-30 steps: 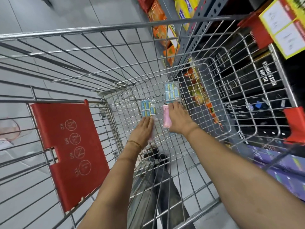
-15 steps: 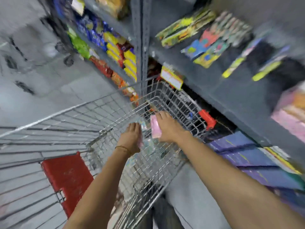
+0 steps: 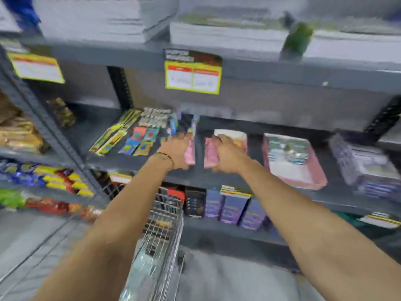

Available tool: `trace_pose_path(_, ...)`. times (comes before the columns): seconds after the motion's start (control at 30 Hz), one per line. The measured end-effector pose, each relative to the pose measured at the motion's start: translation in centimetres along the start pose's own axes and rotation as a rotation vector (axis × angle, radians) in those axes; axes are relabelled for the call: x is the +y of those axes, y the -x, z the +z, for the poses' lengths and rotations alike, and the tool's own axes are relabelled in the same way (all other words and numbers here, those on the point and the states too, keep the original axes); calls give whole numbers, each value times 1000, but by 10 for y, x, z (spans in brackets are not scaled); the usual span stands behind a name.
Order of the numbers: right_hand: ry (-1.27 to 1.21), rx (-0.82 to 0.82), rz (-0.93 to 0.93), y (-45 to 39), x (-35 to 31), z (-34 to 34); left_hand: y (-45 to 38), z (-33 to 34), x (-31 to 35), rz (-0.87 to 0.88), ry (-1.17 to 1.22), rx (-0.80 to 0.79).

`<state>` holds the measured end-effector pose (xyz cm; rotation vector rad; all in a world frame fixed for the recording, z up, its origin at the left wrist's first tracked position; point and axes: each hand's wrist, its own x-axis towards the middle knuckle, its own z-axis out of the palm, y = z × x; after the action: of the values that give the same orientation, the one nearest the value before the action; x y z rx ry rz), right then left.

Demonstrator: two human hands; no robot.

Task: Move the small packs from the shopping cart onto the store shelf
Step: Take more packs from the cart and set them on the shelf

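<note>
Left hand (image 3: 176, 152): pale pink pack (image 3: 190, 153), plain, no visible print. Right hand (image 3: 227, 156): dusty pink pack (image 3: 210, 154), likewise plain. Thin gold-and-dark bracelet (image 3: 165, 156) at left wrist. Dark grey metal shelf (image 3: 217, 179) under both hands. Right of right hand: pink-edged box (image 3: 291, 160), white and green print. Above hands: yellow-bordered price tag (image 3: 193, 77), red header, white panels. Below the hands: silver wire cart (image 3: 161, 240).

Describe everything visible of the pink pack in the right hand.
The pink pack is small, flat and oblong, soft-looking, blurred so no print reads. The right hand grips it from its right side, upright on its long edge, over the grey shelf, beside a similar pack in the left hand. Whether it touches the shelf is unclear.
</note>
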<state>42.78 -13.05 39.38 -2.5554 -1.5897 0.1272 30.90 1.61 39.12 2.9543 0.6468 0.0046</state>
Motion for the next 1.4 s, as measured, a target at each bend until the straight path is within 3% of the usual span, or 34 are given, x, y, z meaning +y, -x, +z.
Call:
trace_pose_path(0.27,-103,-34,227,-11,80,-7,-90,14,81,117,71,-103)
trace_pose_path(0.57,-109,-106,139,-38,100,2,-115,28,71,93,13,-151)
trace_pose_path(0.73,-42,-75,132,-37,98,6,-109,39,68,24,-53,-130)
trace_pose_path(0.87,-9,-24,98,-36,91,2,-98,40,60,81,14,-32)
trace_pose_path(0.97,28,87,28,-36,69,7,-74,42,45,22,15,111)
trace_pose_path(1.13,53,92,-197,-29,-13,44,10,57,-7,-174,110,195)
trace_pose_path(1.4,56,-158,-542,-22,-167,136,193,110,-114,-639,94,121)
